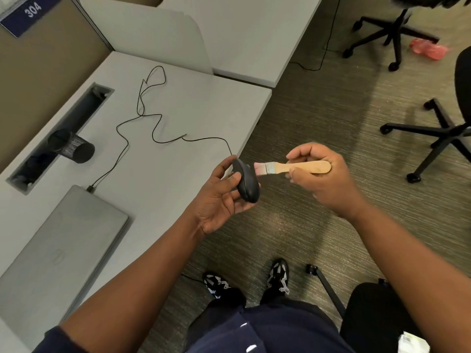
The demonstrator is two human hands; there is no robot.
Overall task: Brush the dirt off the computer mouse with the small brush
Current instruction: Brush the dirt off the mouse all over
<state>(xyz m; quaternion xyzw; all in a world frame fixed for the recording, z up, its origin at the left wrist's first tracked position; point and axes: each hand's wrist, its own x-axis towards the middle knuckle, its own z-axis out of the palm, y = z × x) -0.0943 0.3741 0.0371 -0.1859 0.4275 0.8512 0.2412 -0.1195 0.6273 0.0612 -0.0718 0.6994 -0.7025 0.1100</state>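
Observation:
My left hand [221, 197] grips a black wired computer mouse [246, 182], held tilted on its side in the air just past the desk's front edge. My right hand [322, 174] holds a small brush [293, 167] by its light wooden handle, pointing left. The pale bristles and metal ferrule touch the mouse's upper right side. The mouse's thin black cable [153, 123] loops back over the grey desk [178, 103] to a closed laptop.
A closed grey laptop [58, 250] lies at the desk's near left. A black mesh cup [72, 147] lies on its side beside a cable slot [61, 133]. Office chairs [443, 128] stand on the carpet to the right; my feet [277, 276] are below.

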